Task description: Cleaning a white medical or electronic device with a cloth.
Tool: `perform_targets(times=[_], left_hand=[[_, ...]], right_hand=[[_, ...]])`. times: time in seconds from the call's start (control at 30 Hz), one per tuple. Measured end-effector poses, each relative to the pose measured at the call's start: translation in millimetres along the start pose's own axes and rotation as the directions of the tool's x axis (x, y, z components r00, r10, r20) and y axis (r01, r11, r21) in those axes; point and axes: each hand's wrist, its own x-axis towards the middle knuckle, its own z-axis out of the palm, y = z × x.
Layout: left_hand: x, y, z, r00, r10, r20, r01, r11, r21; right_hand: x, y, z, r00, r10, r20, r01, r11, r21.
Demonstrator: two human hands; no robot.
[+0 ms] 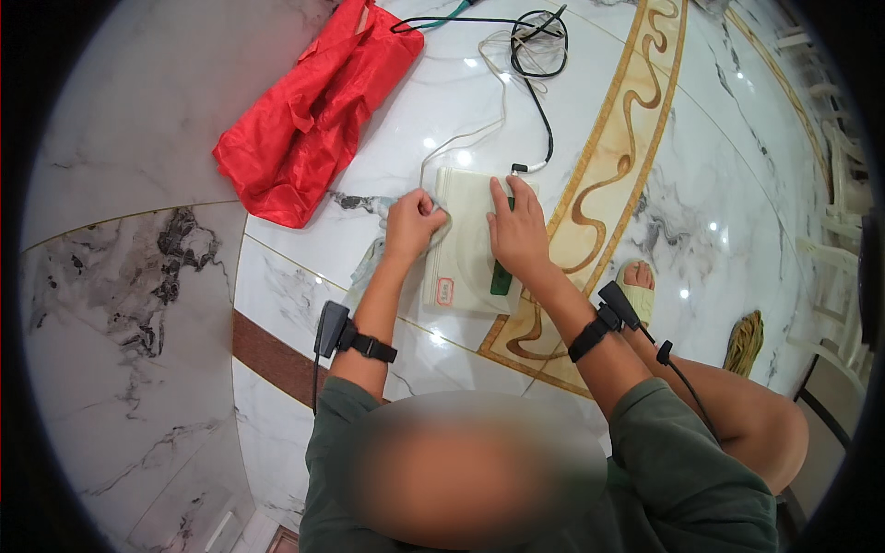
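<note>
A flat white electronic box (463, 256) lies on the marble-patterned floor in front of me, a dark green strip (500, 279) along its right side. My left hand (409, 227) pinches a pale patterned cloth (369, 266) against the box's left edge; part of the cloth trails below the wrist. On the box's upper right rests my right hand (520, 231), fingers spread, covering part of the green strip. A black cable (550, 131) with a white-sleeved plug meets the box's far edge. A thin pale wire (460, 137) runs to its far left corner. A small red-bordered sticker (444, 292) bears writing.
A red fabric bag (311, 117) lies at the far left. Beyond the box sits a loose cable coil (539, 45). To my right are my slippered foot (636, 283), a bundle of yellowish-green strands (744, 343) and white chairs (840, 166). A wall (124, 276) rises on the left.
</note>
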Motion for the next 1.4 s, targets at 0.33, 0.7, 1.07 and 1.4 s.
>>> perform_targets(times=[0.33,0.7,1.07,1.4], left_hand=[[-93.6,-40.8,4.3,0.994,-0.048,0.1,0.049,0.999,-0.002],[-117.5,-42.5,5.5,0.986,-0.096,0.135,0.095,0.995,0.018],[-133.1,-52.4,7.4,0.985,-0.132,0.11,0.139,0.989,-0.059],[-113.9,-44.9,6.9,0.994,-0.067,0.082,0.066,0.998,0.01]], right_hand=[[-1.8,0.8,-0.8,0.999,0.022,0.027,-0.022,1.0,-0.008],[-4.1,5.2,1.3,0.998,0.044,0.035,-0.043,0.999,-0.029],[-3.9,3.3,2.6,0.996,0.053,0.069,-0.05,0.998,-0.044],[-3.5,3.0,5.3,0.997,0.054,0.051,-0.051,0.997,-0.059]])
